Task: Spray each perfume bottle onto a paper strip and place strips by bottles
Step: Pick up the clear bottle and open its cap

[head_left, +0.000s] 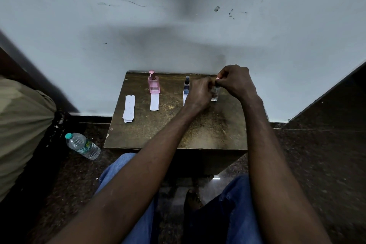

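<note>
Clear square glass perfume bottle [215, 94]: left hand [199, 93] and right hand [235, 83] curl round its top, seemingly uncapping; next, fetch a white paper strip [128, 109].

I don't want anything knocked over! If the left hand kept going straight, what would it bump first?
Probably the clear bottle, just ahead of the left hand. The right hand seems to grip the bottle's top. Depth is hard to judge.

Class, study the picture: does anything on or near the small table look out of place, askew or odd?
A plastic water bottle lies on its side on the floor left of the table. The spare paper strips on the table's left are stacked unevenly, ends stepped.
</note>
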